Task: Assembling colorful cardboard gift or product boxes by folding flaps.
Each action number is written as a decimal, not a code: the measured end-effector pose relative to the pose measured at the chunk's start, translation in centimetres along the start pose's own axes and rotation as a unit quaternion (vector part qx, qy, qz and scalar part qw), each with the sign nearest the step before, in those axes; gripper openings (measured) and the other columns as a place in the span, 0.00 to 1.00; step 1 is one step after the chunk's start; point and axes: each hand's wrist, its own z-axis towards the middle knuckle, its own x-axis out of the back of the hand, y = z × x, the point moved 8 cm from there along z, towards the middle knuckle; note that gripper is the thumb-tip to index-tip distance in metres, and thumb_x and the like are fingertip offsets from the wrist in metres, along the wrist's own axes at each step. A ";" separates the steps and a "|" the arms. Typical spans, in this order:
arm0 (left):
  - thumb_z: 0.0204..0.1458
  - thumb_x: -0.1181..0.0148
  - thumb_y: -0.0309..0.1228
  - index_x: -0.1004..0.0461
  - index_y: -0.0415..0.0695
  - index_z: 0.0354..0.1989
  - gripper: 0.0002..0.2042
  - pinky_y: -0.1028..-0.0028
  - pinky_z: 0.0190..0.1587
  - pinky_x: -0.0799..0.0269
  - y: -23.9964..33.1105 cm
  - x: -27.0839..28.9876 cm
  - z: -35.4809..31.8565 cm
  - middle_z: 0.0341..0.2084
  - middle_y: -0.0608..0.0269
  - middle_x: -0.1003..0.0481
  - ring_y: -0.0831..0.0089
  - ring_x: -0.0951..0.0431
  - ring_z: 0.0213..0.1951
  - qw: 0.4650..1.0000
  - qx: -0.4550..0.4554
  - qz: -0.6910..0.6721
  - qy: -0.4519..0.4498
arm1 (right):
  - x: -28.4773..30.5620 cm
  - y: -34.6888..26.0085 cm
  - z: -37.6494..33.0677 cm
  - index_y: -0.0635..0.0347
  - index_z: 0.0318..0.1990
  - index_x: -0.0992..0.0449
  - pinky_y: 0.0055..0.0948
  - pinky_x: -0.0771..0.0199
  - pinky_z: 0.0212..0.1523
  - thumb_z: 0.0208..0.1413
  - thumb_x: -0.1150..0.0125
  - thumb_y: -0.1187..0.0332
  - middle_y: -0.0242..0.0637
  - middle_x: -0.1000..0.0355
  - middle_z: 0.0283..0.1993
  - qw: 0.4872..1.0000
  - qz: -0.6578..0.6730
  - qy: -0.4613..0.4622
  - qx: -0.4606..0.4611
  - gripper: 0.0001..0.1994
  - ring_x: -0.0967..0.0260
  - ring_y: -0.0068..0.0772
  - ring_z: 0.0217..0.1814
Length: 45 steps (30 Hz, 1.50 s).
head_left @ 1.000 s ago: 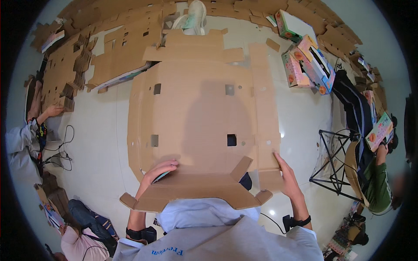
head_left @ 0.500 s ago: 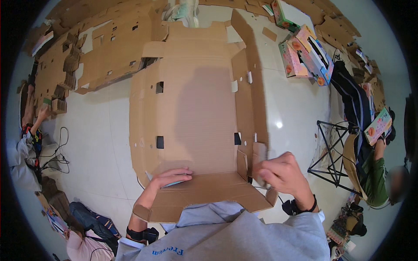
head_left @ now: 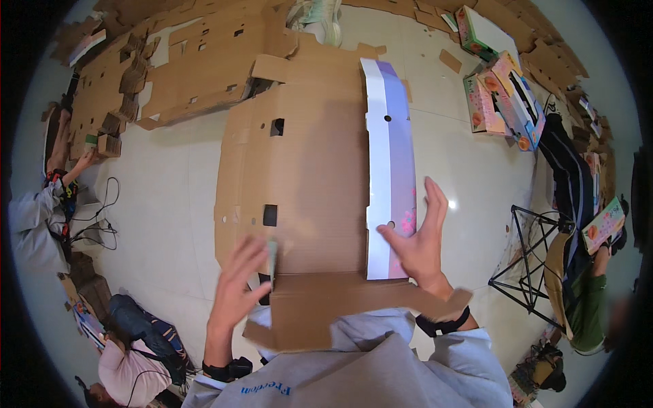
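Observation:
A large flat cardboard box (head_left: 320,156) lies in front of me, its plain brown inside facing up. Its right side panel (head_left: 398,156) is folded over inward, showing a white and purple printed face with pink flowers. My right hand (head_left: 423,251) is open beside that panel's near end, thumb on or close to its surface and fingers spread to the right. At the near left corner, my left hand (head_left: 238,279) is open and slightly blurred, next to a small upright flap (head_left: 273,258); contact cannot be made out. The near end flap (head_left: 354,302) reaches toward my body.
Stacked flat cardboard (head_left: 197,75) lies at the far left. Printed boxes (head_left: 507,102) stand at the far right, near a black folding frame (head_left: 530,265). Other people work on both sides; one holds a printed box (head_left: 603,224). Cables (head_left: 102,221) lie on the left floor.
The right side panel has been folded inward, so its printed face now shows. My right hand has opened and moved up along it. My left hand has lifted off the near left corner.

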 end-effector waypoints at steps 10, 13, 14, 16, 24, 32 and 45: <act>0.62 0.35 0.26 0.36 0.39 0.77 0.33 0.60 0.76 0.39 -17.5 -1.4 -7.0 0.69 0.48 0.29 0.54 0.31 0.72 0.953 0.251 -0.168 -0.013 | -1.8 6.3 -6.4 0.63 0.76 0.39 0.37 0.34 0.72 0.61 0.32 0.75 0.40 0.28 0.67 0.842 0.413 -0.166 -0.305 0.36 0.31 0.33 0.69; 0.57 0.30 0.27 0.39 0.39 0.79 0.39 0.64 0.75 0.39 -13.4 0.5 -7.5 0.69 0.53 0.28 0.61 0.31 0.71 0.917 0.263 -0.299 0.015 | 0.4 6.3 -9.1 0.62 0.76 0.40 0.37 0.31 0.70 0.60 0.33 0.74 0.40 0.28 0.64 0.814 0.446 -0.105 -0.357 0.36 0.30 0.33 0.67; 0.55 0.29 0.27 0.40 0.40 0.79 0.41 0.65 0.74 0.39 -11.6 1.8 -7.3 0.69 0.54 0.29 0.63 0.31 0.71 0.910 0.245 -0.333 0.033 | 1.1 6.3 -9.9 0.62 0.76 0.42 0.38 0.31 0.69 0.60 0.33 0.74 0.40 0.28 0.62 0.828 0.419 -0.095 -0.361 0.37 0.30 0.33 0.65; 0.53 0.28 0.25 0.39 0.40 0.78 0.42 0.65 0.74 0.38 -8.5 3.8 -7.5 0.69 0.54 0.29 0.63 0.30 0.70 0.896 0.253 -0.364 0.032 | 2.5 6.2 -10.9 0.61 0.77 0.44 0.38 0.29 0.67 0.58 0.32 0.73 0.41 0.28 0.60 0.855 0.378 -0.067 -0.348 0.40 0.29 0.34 0.63; 0.52 0.27 0.27 0.33 0.35 0.73 0.37 0.59 0.71 0.35 -1.5 8.8 -6.5 0.64 0.46 0.25 0.53 0.25 0.65 0.960 0.080 -0.037 0.267 | 1.1 3.5 -6.1 0.59 0.76 0.46 0.39 0.30 0.68 0.55 0.30 0.76 0.43 0.32 0.63 0.894 0.366 -0.108 -0.233 0.42 0.30 0.36 0.63; 0.44 0.24 0.31 0.21 0.55 0.59 0.29 0.69 0.23 0.37 7.0 10.8 -7.1 0.25 0.62 0.39 0.65 0.35 0.21 0.963 -0.095 0.203 0.151 | -6.0 0.7 -4.2 0.63 0.78 0.44 0.38 0.39 0.75 0.54 0.32 0.79 0.43 0.33 0.69 0.828 0.423 -0.239 -0.279 0.43 0.36 0.35 0.73; 0.55 0.30 0.47 0.19 0.53 0.53 0.20 0.67 0.44 0.24 13.4 -1.9 4.4 0.38 0.63 0.34 0.68 0.27 0.41 0.915 -0.216 0.295 -0.172 | -5.7 2.1 -2.9 0.62 0.80 0.44 0.40 0.41 0.78 0.56 0.24 0.74 0.46 0.35 0.75 0.882 0.358 -0.247 -0.183 0.45 0.37 0.38 0.77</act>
